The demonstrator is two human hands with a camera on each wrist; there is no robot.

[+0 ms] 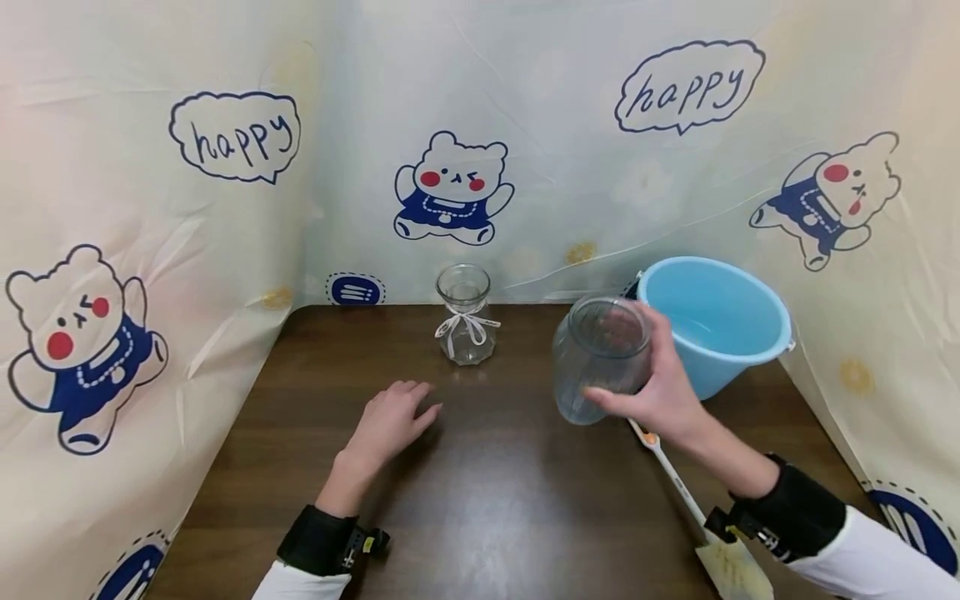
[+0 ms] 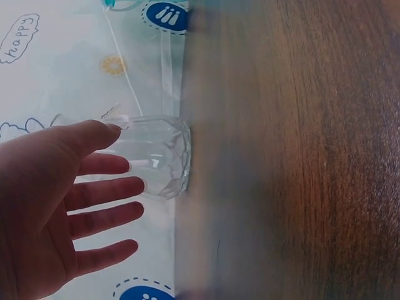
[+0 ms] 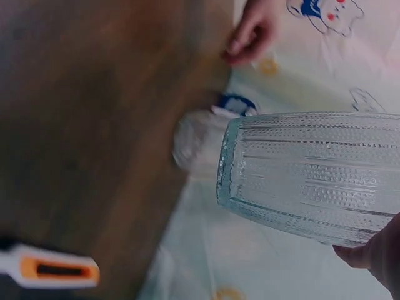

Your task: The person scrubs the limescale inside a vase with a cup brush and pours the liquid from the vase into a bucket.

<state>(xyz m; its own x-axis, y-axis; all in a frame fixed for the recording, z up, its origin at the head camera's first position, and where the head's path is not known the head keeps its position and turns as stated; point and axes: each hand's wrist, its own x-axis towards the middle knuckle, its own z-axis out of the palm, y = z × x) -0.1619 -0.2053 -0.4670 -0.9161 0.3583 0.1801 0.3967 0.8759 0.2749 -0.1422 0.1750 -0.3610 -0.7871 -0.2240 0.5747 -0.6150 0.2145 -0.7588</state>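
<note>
with right-hand fingers point(image 1: 660, 337) wrapped round the ribbed glass jar point(image 1: 576, 367), holding it over the counter point(image 1: 480, 483) beside the bucket point(image 1: 720, 368), left-hand fingers point(image 2: 106, 190) loose. could totally slip one-handed, or clip the bucket if swung wide.

Left hand point(image 1: 392, 423): bare; thumb and four slender fingers distinct in the left wrist view.
Left wristband point(image 1: 315, 540): black, broad, encircling the forearm at the sleeve's end.
Left wrist device point(image 1: 365, 543): small, black, angular, bearing a yellow patch.
Left sleeve point(image 1: 303, 582): white, plain where visible.
Right hand point(image 1: 666, 385): likewise bare.
Right wristband point(image 1: 802, 507): black, broad, matching its counterpart.
Right wrist device point(image 1: 752, 533): small, black, with a yellow detail and pale marks too small to read.
Right sleeve point(image 1: 881, 552): white, long, adjoining the band.
</note>
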